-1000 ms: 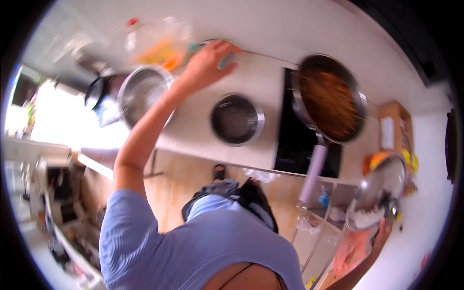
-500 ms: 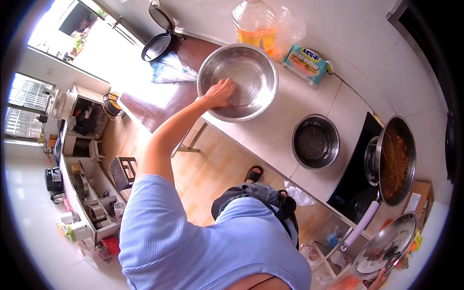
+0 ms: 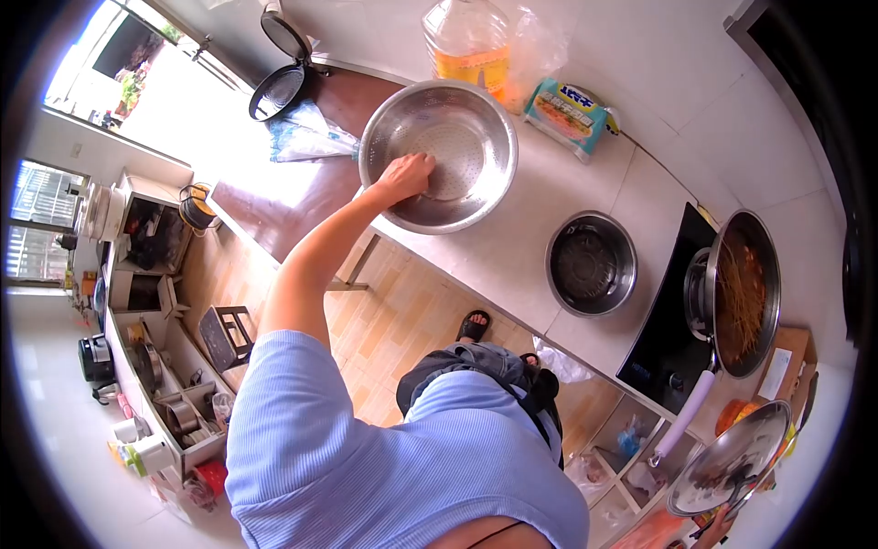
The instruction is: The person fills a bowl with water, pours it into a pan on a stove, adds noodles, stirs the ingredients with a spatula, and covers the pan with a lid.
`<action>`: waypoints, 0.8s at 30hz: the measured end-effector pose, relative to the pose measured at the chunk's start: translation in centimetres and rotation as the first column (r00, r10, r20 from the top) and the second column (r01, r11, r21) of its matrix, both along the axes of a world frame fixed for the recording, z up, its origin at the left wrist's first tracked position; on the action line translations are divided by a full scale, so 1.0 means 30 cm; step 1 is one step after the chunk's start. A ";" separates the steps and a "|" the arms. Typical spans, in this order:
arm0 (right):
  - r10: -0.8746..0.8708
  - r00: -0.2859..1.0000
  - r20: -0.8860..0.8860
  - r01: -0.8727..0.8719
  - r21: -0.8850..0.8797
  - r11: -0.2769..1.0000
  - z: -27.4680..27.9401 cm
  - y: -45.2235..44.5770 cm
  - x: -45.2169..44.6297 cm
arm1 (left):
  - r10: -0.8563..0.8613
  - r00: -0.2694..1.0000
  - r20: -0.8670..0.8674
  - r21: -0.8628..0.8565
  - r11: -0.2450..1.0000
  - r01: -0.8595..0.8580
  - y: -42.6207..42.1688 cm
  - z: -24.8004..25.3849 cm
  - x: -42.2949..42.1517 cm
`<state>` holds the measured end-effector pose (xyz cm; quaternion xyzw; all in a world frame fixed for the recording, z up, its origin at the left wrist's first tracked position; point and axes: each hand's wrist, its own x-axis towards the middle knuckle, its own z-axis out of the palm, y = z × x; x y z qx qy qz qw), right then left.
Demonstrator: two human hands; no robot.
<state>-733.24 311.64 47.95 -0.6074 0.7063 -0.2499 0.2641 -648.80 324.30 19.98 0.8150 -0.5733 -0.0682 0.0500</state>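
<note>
My left hand (image 3: 405, 177) reaches into a large steel colander (image 3: 471, 188) on the counter. Its fingers are curled together just inside the near rim; anything in them is hidden. At the bottom right edge, my right hand (image 3: 715, 531), partly cut off, grips a glass pan lid (image 3: 718, 462) by its dark handle. The lid is tilted beside the stove. Behind it, a frying pan (image 3: 745, 316) with noodle-like strands in reddish-brown sauce sits on a black cooktop (image 3: 660, 334). A dark-looking metal bowl (image 3: 592, 263) stands between colander and cooktop.
An oil bottle (image 3: 471, 64) and a teal noodle packet (image 3: 567, 119) stand behind the colander. An open black electric griddle (image 3: 279, 91) and a plastic bag (image 3: 311, 135) lie farther left. The pan's lilac handle (image 3: 686, 416) sticks out past the counter edge. A stool (image 3: 227, 336) stands on the floor.
My left hand's fingers, stretched out against the colander's inside before, have curled together. The view has shifted slightly. My right hand keeps hold of the lid.
</note>
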 end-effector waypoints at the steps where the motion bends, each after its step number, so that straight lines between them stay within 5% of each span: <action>1: -0.001 1.000 0.003 0.001 0.001 1.000 0.001 0.003 0.000 | -0.006 0.999 -0.051 -0.048 0.999 0.003 -0.006 -0.006 0.015; 3: 0.002 1.000 0.008 -0.002 0.003 1.000 0.003 0.003 0.000 | -0.018 0.988 -0.151 -0.143 0.990 -0.004 -0.013 -0.025 0.046; 9: 0.021 0.999 0.046 -0.021 -0.003 1.000 0.017 0.011 0.004 | 0.121 0.987 -0.101 -0.076 0.989 -0.129 -0.057 -0.028 0.023; 11: 0.219 0.956 0.198 -0.207 -0.076 0.975 0.024 0.007 0.021 | 0.073 0.994 -0.085 -0.068 0.995 -0.079 -0.062 -0.042 0.027; 12: -0.027 0.996 0.088 0.025 0.020 0.999 0.045 0.025 0.057 | 0.050 0.996 -0.077 -0.062 0.997 -0.054 -0.060 -0.047 0.036; 19: -0.073 0.997 -0.006 0.073 0.039 0.997 0.020 -0.006 -0.023 | -0.149 0.989 0.008 0.093 0.985 0.148 0.015 0.195 0.030; 24: -0.053 0.998 -0.022 0.053 0.033 0.998 -0.001 -0.025 -0.066 | -0.165 0.983 0.079 0.124 0.980 0.155 0.015 0.128 0.005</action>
